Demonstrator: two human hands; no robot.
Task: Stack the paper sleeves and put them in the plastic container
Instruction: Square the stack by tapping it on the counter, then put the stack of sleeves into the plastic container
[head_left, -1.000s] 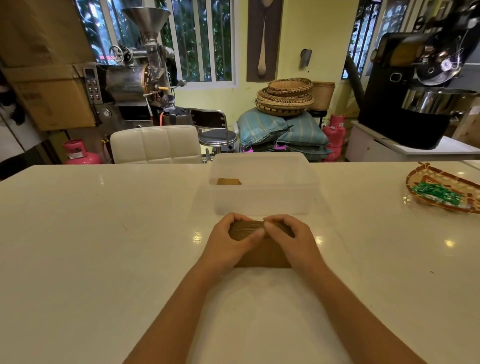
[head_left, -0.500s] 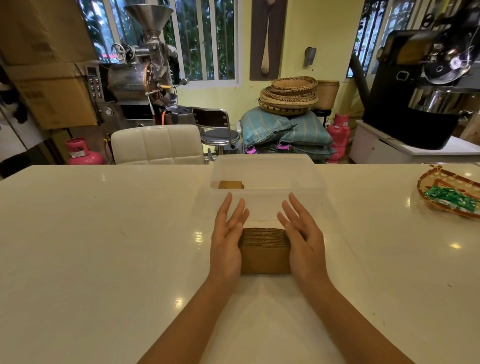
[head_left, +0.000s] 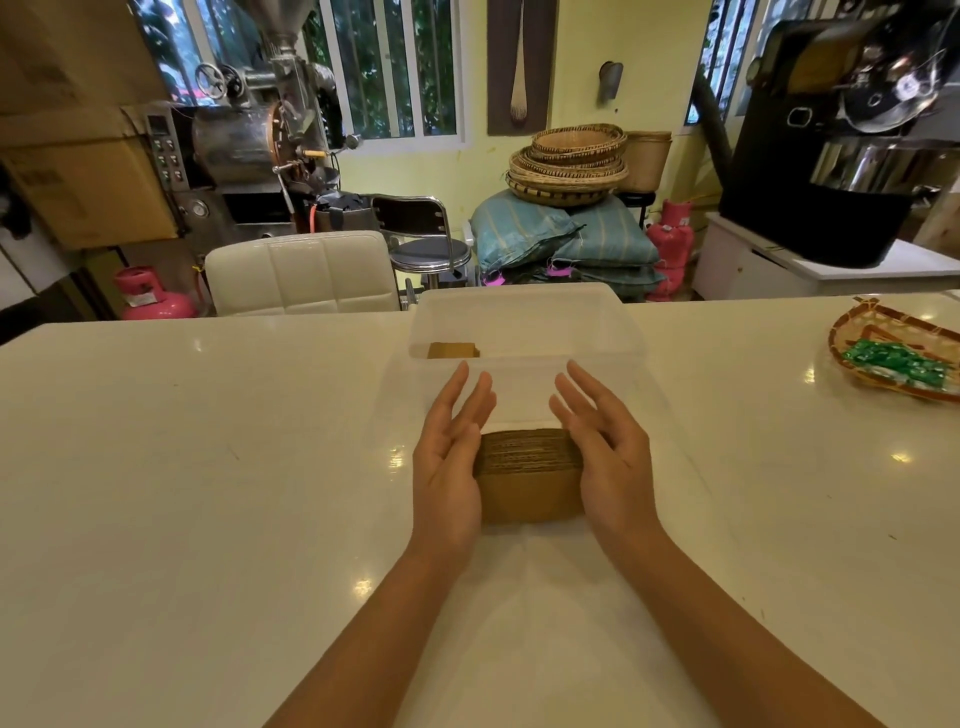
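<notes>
A stack of brown paper sleeves (head_left: 529, 475) lies flat on the white table, just in front of a clear plastic container (head_left: 524, 322). My left hand (head_left: 451, 457) presses its palm edge against the stack's left side, fingers straight and spread. My right hand (head_left: 605, 449) flanks the right side the same way, fingers apart. Neither hand is closed around the stack. One brown sleeve (head_left: 453, 351) lies inside the container at its left.
A woven tray (head_left: 878, 325) holding green wrapped items (head_left: 894, 362) sits at the table's right edge. Beyond the far edge stand a white padded chair (head_left: 301, 273) and a metal stool (head_left: 426, 244).
One second ago both hands lay curled over the top of the stack. They have lifted off and opened, and now sit flat against its left and right sides.
</notes>
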